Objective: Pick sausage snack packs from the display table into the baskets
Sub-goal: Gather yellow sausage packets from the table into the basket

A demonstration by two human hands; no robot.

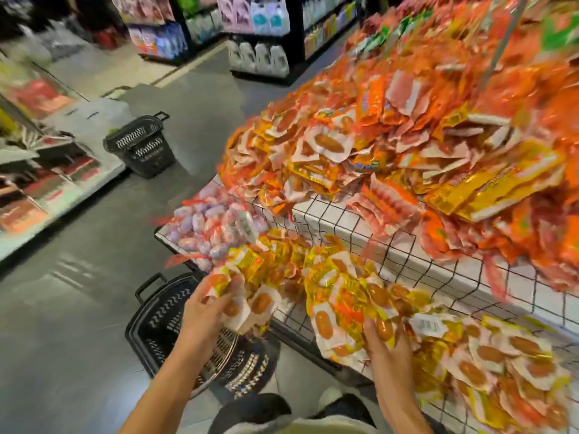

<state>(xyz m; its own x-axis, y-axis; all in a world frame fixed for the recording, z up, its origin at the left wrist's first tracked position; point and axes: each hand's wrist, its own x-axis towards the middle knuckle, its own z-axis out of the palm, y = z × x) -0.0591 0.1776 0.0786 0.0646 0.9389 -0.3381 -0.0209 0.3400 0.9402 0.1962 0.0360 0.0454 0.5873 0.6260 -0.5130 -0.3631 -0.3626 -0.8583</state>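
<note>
Open floor (94, 292) is being left free at the frame's lower left around the near basket (163, 324); to the right, passage is being blocked by the wire-fronted display table (391, 264) and heaped packs (391, 136).

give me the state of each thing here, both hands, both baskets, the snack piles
left hand: gripping a bunch of sausage snack packs above the near basket
right hand: gripping a cluster of yellow packs at the wire shelf edge
near basket: on the floor below the left hand, handle up, contents unclear
far basket: upright on the floor in the aisle, untouched
display table: heaped with packs, some spilling over the edge
</note>
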